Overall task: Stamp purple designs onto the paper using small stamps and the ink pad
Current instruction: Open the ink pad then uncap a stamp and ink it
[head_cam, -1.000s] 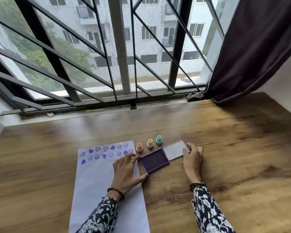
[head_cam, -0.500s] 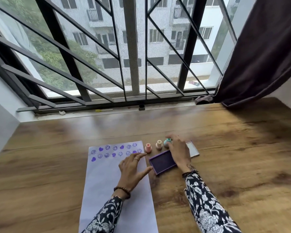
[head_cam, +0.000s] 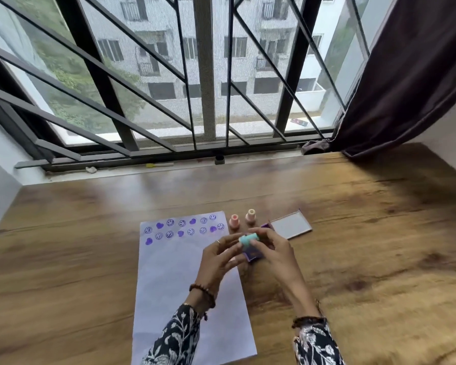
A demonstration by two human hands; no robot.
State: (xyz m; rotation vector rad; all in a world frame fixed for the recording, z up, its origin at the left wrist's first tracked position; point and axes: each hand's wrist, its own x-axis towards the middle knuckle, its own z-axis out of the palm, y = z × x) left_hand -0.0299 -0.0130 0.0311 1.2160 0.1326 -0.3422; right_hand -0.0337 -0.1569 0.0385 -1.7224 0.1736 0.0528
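Two stamps [head_cam: 242, 221] standing, one teal stamp [head_cam: 248, 238] held.

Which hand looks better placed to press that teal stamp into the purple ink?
Probably the right hand: its fingers grip the teal stamp directly above the ink pad. The left hand hovers over the paper.

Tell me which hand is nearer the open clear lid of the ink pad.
Right. The right hand sits just beside the clear rectangular lid, on its near-left side. The left hand is farther left, over the white paper sheet.
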